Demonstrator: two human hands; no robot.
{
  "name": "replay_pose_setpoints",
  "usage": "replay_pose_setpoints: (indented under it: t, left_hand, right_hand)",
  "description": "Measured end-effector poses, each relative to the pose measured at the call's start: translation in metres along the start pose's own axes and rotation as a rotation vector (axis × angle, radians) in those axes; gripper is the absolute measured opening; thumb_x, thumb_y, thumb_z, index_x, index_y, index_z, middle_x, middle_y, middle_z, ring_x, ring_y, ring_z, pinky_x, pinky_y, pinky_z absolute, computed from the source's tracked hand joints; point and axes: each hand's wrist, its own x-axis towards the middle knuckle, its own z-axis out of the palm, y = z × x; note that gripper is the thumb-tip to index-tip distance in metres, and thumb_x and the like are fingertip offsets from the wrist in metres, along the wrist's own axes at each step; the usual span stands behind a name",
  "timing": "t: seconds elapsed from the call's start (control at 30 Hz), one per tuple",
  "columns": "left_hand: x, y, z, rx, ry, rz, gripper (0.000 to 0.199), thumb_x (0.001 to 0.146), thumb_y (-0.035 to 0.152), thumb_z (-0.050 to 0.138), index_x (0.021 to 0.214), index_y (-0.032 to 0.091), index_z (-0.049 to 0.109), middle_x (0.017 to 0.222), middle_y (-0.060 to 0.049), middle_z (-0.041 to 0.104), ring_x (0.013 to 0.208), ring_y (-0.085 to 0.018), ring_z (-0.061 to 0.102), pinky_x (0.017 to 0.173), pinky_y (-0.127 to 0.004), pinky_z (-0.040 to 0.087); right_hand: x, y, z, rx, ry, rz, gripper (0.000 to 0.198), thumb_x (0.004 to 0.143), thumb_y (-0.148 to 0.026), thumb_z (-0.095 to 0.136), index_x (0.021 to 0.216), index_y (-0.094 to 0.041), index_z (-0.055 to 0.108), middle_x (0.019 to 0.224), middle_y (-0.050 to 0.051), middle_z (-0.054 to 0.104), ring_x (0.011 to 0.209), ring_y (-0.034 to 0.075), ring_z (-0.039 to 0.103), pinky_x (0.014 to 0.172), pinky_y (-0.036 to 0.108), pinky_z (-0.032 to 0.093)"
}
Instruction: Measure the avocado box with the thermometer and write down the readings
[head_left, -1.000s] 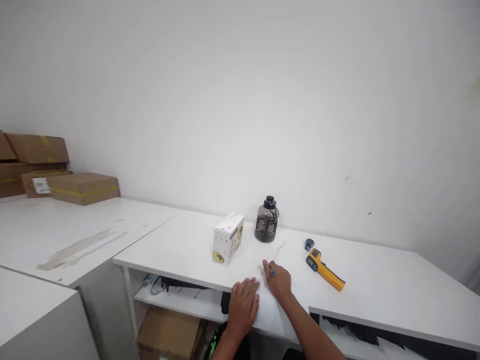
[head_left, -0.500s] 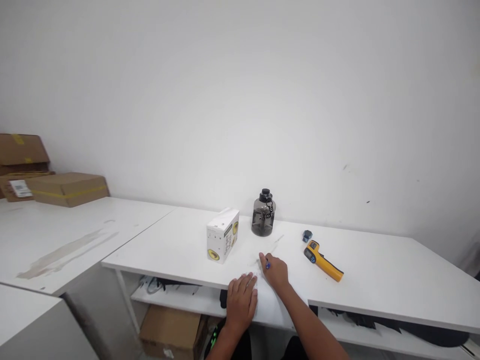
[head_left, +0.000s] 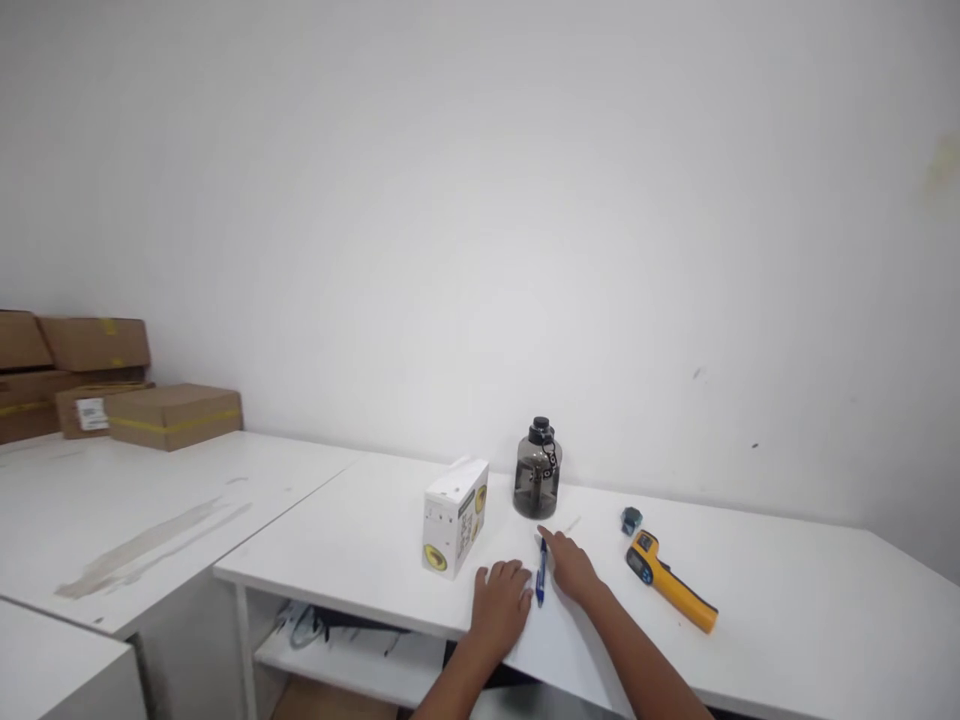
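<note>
My right hand (head_left: 571,568) is at the paper with its index finger stretched forward. A blue pen (head_left: 541,575) slants back toward me from under its fingertips; the exact grip is partly hidden. My left hand (head_left: 501,606) lies palm down with fingers apart, left of the pen. Beneath both hands is a white sheet of paper (head_left: 559,645), hard to tell from the white desk. Beyond the left hand stands a white box with avocado pictures (head_left: 454,520). A dark, see-through water jug (head_left: 537,475) stands behind the right hand.
To the right lie a yellow infrared thermometer (head_left: 673,583) and a small dark teal object (head_left: 631,520). Cardboard boxes (head_left: 176,413) are stacked at the far left. Under the white desk (head_left: 337,530), an open shelf (head_left: 375,655) holds cables. A wall closes off the back.
My view has shifted, so everything sits lower in the picture. The pen, earlier mostly hidden in my right fist, now shows along its length. My left hand still rests on the paper.
</note>
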Motion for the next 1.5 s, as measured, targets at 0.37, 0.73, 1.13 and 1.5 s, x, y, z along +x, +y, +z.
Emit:
replay_pose_setpoints:
  t: [0.37, 0.73, 1.13, 1.5]
  left_hand:
    - [0.019, -0.071, -0.073, -0.207, 0.697, -0.451, 0.091, 0.078, 0.044, 0.069, 0.150, 0.014, 0.024, 0.154, -0.027, 0.029, 0.142, -0.042, 0.030, 0.107, -0.060, 0.036]
    - [0.024, -0.077, -0.062, -0.763, 0.444, -0.735, 0.070, 0.066, 0.052, 0.079, 0.117, 0.020, 0.044, 0.124, -0.015, 0.059, 0.117, -0.031, 0.059, 0.095, -0.046, 0.050]
    - [0.020, -0.081, -0.061, -1.393, 0.412, -0.682, 0.049, 0.070, 0.050, 0.075, 0.100, 0.017, 0.055, 0.093, -0.010, 0.074, 0.081, -0.024, 0.072, 0.076, -0.041, 0.059]
    - [-0.063, 0.005, -0.134, -1.301, 0.405, -0.657, 0.060, 0.064, 0.054, 0.078, 0.107, 0.018, 0.057, 0.101, -0.010, 0.074, 0.091, -0.028, 0.071, 0.076, -0.040, 0.059]
  right_hand:
    - [-0.061, 0.126, -0.009, -0.121, 0.169, 0.607, 0.053, 0.093, -0.050, 0.047, 0.127, -0.011, 0.058, 0.125, 0.024, 0.060, 0.115, 0.038, 0.056, 0.087, 0.051, 0.042]
    - [-0.070, 0.132, -0.011, -0.008, 0.150, 0.664, 0.056, 0.093, -0.057, 0.044, 0.115, -0.009, 0.063, 0.111, 0.025, 0.065, 0.106, 0.038, 0.062, 0.079, 0.046, 0.044]
    - [-0.081, -0.047, -0.048, 0.675, 0.298, 0.077, 0.046, 0.091, -0.058, 0.043, 0.105, -0.024, 0.071, 0.093, 0.006, 0.075, 0.085, 0.025, 0.068, 0.072, 0.030, 0.048]
    - [-0.166, -0.049, -0.068, 0.872, 0.235, -0.064, 0.054, 0.089, -0.064, 0.045, 0.121, -0.025, 0.066, 0.113, 0.008, 0.072, 0.100, 0.027, 0.066, 0.085, 0.033, 0.053]
